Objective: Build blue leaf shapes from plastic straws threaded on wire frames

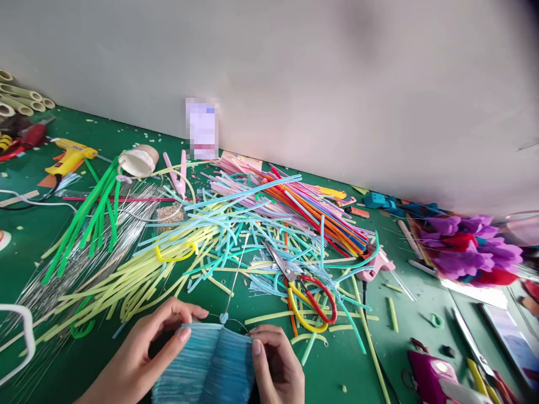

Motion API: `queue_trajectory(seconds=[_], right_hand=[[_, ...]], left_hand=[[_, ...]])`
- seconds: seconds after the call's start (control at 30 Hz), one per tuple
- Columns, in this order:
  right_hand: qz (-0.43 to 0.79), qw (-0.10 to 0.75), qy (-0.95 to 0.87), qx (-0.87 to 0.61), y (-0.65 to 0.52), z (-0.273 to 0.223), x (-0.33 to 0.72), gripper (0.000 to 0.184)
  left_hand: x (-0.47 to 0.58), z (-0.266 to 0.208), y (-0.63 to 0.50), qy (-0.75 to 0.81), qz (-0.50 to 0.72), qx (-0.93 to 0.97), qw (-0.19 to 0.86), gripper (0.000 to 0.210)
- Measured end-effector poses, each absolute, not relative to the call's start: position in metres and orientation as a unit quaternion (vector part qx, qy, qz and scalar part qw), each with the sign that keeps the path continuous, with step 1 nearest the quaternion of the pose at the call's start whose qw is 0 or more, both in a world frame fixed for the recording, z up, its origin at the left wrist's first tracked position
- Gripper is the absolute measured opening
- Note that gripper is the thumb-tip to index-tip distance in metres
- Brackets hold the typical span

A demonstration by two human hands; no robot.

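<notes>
Lying beyond the blue piece (197, 367), scissors (291, 274) overlap loose colored strips (202, 229).

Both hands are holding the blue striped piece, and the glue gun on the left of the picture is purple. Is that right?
Not quite: the head view shows the glue gun is yellow. The left hand and right hand do hold the blue striped piece.
</notes>
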State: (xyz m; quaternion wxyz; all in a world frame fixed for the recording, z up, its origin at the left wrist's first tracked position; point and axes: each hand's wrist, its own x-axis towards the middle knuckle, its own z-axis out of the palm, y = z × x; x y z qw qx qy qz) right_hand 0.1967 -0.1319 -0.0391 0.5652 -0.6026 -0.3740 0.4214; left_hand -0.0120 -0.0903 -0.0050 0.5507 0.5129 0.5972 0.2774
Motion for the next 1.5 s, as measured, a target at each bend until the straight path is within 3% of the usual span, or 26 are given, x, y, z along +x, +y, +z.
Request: queue_trajectory(seconds=[0.23, 0.43, 0.67, 0.87, 1.0, 1.13, 1.5], right_hand=[[0.444, 0.533, -0.413, -0.59, -0.122, -0.03, 0.202, 0.026], [0.447, 0.5, -0.436, -0.6, -0.121, -0.033, 0.199, 0.023], [0.543, 0.525, -0.31, -0.577, -0.099, -0.02, 0.204, 0.031], [0.531, 0.5, -0.437, -0.527, -0.03, 0.027, 0.218, 0.033], [0.49, 0.569, -0.445, -0.488, 0.018, 0.065, 0.224, 0.033], [0.461, 0.621, -0.43, -0.466, 0.048, 0.087, 0.221, 0.03], [0.494, 0.622, -0.417, -0.442, 0.069, 0.081, 0.208, 0.026]], left_hand=[[0.0, 0.001, -0.061, 0.558, 0.193, 0.569, 0.572, 0.035], [0.009, 0.011, -0.046, 0.529, 0.133, 0.568, 0.616, 0.02], [0.01, 0.023, -0.029, 0.514, 0.198, 0.556, 0.623, 0.019], [0.021, 0.062, 0.029, 0.504, 0.275, 0.626, 0.528, 0.025], [0.036, 0.102, 0.067, 0.488, 0.339, 0.648, 0.477, 0.03], [0.048, 0.128, 0.087, 0.463, 0.383, 0.63, 0.492, 0.031], [0.045, 0.104, 0.096, 0.494, 0.446, 0.499, 0.555, 0.039]])
